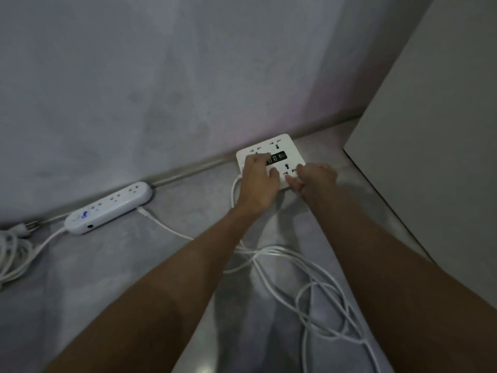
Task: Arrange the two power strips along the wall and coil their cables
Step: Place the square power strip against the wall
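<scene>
A square white power strip (291,153) lies flat on the grey floor against the wall. My left hand (259,180) rests on its left part, fingers curled over its top. Fingers bent, my right hand (313,179) grips its near right edge. Its white cable (317,289) leaves the left side and lies in loose tangled loops on the floor under my right forearm. A long oval white power strip (109,208) lies along the wall further left. Its cable (16,254) sits gathered in loops at the far left edge with a plug beside it.
The grey wall (161,90) meets the floor along a pale skirting strip (188,172). A light panel or cabinet side (435,130) closes off the right. Another white cable (164,224) runs from beside the oval strip toward my left forearm.
</scene>
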Demonstrator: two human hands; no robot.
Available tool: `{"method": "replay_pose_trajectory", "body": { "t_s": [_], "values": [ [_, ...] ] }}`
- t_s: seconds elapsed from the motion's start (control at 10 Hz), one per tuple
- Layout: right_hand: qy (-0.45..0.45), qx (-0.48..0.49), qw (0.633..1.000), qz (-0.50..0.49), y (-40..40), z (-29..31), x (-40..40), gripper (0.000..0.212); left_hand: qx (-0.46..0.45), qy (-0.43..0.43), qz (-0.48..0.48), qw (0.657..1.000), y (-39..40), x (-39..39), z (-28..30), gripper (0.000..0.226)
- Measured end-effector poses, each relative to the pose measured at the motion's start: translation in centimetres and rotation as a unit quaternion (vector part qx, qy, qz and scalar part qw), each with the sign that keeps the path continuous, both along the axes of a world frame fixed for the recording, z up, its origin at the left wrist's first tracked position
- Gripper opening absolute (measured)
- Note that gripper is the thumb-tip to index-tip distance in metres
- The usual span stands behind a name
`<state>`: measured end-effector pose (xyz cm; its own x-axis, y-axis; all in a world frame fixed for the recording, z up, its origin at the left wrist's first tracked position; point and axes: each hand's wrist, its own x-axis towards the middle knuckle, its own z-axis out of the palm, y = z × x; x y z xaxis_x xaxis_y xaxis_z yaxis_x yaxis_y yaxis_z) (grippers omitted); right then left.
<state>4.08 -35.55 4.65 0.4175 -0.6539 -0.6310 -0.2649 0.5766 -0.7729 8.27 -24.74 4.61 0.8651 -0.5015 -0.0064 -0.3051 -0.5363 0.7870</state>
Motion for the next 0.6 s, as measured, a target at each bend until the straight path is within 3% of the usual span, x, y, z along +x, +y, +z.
{"method": "replay_pose_trajectory", "body": {
  "t_s": [0.1,0.2,0.3,0.4,0.5,0.6],
  "values": [
    [-0.049,0.044,0.996,-0.057,-0.1,-1.8,0.4,0.042,0.024,-0.079,-0.022,0.996,0.7,-0.3,-1.9,0.038],
    [0.022,-0.077,0.996,-0.032,-0.3,-3.9,0.7,0.039,0.136,-0.101,-0.07,0.983,1.9,1.1,-4.2,0.048],
    [0.15,-0.297,0.941,0.07,-0.9,-5.2,0.4,0.03,0.209,-0.082,-0.158,0.962,2.8,2.2,-5.7,0.054],
    [0.21,-0.566,0.747,0.278,-1.0,-5.8,-0.4,0.031,0.214,-0.12,-0.188,0.951,3.0,2.4,-6.9,0.057],
    [0.195,-0.603,0.651,0.417,-0.3,-6.7,-1.0,0.05,0.194,-0.148,-0.179,0.953,2.9,2.5,-8.2,0.058],
    [0.188,-0.595,0.64,0.448,-0.3,-7.5,-1.4,0.063,0.189,-0.154,-0.184,0.952,2.9,2.7,-8.7,0.059]
  ]
}}
